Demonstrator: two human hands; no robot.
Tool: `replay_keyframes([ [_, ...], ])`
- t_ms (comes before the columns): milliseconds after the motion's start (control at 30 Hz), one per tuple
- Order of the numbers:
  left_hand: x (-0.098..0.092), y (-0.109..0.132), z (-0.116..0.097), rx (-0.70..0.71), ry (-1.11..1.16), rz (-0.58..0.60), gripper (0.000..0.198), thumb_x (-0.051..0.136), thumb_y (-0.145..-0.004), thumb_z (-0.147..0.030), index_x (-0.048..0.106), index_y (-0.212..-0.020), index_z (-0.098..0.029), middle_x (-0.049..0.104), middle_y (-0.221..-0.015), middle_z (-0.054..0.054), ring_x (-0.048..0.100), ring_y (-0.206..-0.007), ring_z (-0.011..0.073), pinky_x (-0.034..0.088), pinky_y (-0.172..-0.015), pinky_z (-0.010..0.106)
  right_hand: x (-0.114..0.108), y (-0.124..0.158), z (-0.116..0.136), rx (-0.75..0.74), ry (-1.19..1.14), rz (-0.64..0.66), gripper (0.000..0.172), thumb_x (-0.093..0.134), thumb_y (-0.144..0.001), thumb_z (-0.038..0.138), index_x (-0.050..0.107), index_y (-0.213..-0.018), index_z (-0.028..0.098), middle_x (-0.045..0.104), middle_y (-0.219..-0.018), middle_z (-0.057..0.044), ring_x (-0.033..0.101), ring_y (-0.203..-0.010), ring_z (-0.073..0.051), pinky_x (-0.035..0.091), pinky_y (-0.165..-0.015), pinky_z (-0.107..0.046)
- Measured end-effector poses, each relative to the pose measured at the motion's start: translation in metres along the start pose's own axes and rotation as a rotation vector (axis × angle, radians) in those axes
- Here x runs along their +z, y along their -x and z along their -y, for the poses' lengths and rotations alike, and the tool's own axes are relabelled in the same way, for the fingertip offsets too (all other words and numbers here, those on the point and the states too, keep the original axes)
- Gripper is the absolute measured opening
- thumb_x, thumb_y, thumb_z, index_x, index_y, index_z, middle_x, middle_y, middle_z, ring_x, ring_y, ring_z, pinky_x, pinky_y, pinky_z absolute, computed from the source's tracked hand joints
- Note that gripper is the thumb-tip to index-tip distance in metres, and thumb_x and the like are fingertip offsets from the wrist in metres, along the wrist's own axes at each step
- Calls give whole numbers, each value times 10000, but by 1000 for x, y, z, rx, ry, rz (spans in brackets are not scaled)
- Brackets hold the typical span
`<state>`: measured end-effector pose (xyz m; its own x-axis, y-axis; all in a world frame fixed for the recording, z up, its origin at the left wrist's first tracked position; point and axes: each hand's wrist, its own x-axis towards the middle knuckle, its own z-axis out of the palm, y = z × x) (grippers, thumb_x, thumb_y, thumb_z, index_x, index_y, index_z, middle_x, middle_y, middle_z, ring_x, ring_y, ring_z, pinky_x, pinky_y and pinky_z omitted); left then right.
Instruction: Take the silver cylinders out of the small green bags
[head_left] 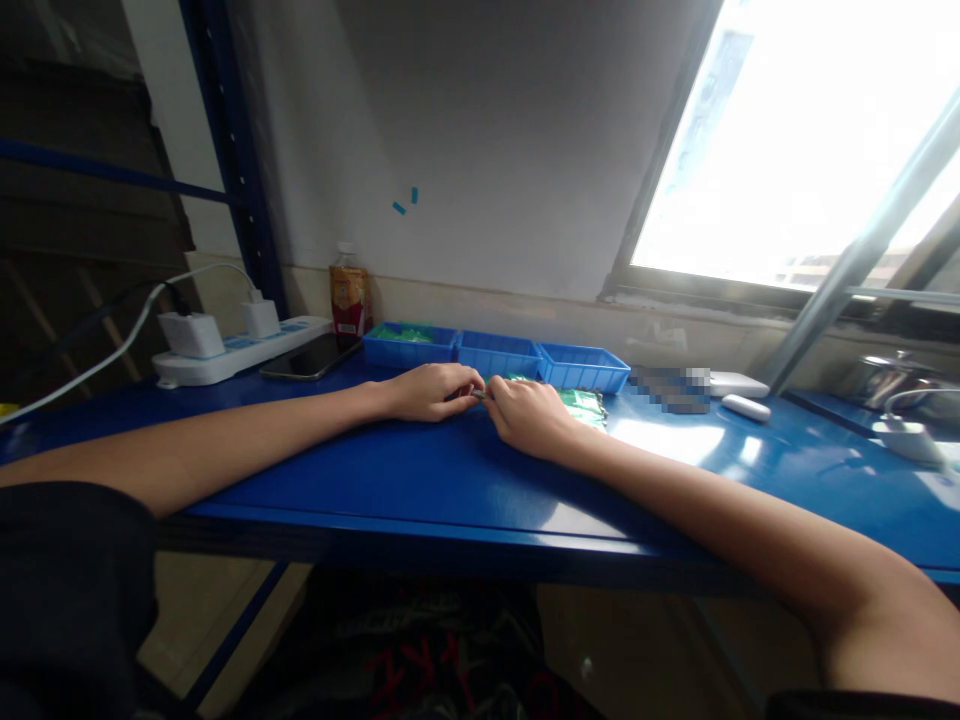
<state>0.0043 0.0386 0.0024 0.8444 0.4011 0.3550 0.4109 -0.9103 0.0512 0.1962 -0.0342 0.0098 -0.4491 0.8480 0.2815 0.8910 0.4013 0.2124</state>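
Over the middle of the blue table [435, 480], my left hand [431, 391] and my right hand [529, 415] meet at their fingertips. Between them shows a small greyish piece [478, 393], too small to name. The fingers of both hands are closed in a pinch around it. A green sheet [585, 406], perhaps a circuit board panel or a bag, lies beyond my right hand and is partly hidden by it. Just behind the hands stand a middle blue bin [499, 355] and a right blue bin [585, 370].
A left blue bin [411, 350] holds green pieces. Further left are a drink bottle [349, 290], a phone [313, 357] and a white power strip [247, 352] with chargers and cables. To the right lie a white case [746, 407] and a metal pot [892, 375].
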Motion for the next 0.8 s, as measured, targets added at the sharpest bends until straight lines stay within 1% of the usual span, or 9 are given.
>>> replay_keyframes([
  [100, 0, 0, 0, -12, 1, -9, 251, 465, -911, -338, 551, -1080, -173, 640, -912, 48, 593, -804, 164, 432, -729, 250, 0, 0, 0, -7, -5, -1, 355, 230, -986, 360, 514, -1089, 173, 686, -1010, -129, 657, -914, -255, 447, -721, -320],
  [233, 1, 0, 0, 31, -42, -8, 249, 409, -943, -327, 576, -1024, -162, 634, -940, 68, 594, -857, 177, 431, -771, 260, 1, 0, -1, -25, 0, -24, 344, 240, -984, 360, 531, -1034, 182, 688, -995, -109, 654, -917, -251, 445, -707, -314],
  [367, 1, -1, 1, 64, -92, -1, 287, 354, -962, -315, 586, -981, -147, 623, -929, 86, 585, -851, 188, 427, -783, 276, 1, 0, -3, -45, -8, -40, 314, 330, -958, 426, 517, -1043, 188, 689, -998, -87, 655, -911, -255, 442, -684, -304],
  [467, 1, -1, 1, 71, -97, 0, 303, 329, -970, -315, 582, -971, -149, 618, -925, 86, 578, -849, 187, 422, -787, 274, 1, 0, -3, -46, -6, -33, 302, 368, -944, 429, 508, -1058, 187, 687, -1004, -83, 652, -914, -252, 440, -680, -300],
  [667, 1, -2, 2, 67, -99, 14, 298, 347, -965, -327, 592, -938, -157, 611, -911, 79, 570, -837, 184, 419, -778, 271, 1, 0, -3, -37, 12, -12, 286, 337, -959, 390, 521, -1048, 190, 685, -995, -81, 647, -921, -240, 441, -686, -298],
  [800, 1, -2, 3, 40, -85, 23, 273, 375, -958, -319, 598, -943, -164, 610, -942, 70, 569, -867, 178, 421, -794, 262, 2, 0, -3, -63, 25, -35, 329, 298, -973, 384, 561, -1010, 190, 678, -1010, -76, 642, -938, -239, 447, -695, -299],
])
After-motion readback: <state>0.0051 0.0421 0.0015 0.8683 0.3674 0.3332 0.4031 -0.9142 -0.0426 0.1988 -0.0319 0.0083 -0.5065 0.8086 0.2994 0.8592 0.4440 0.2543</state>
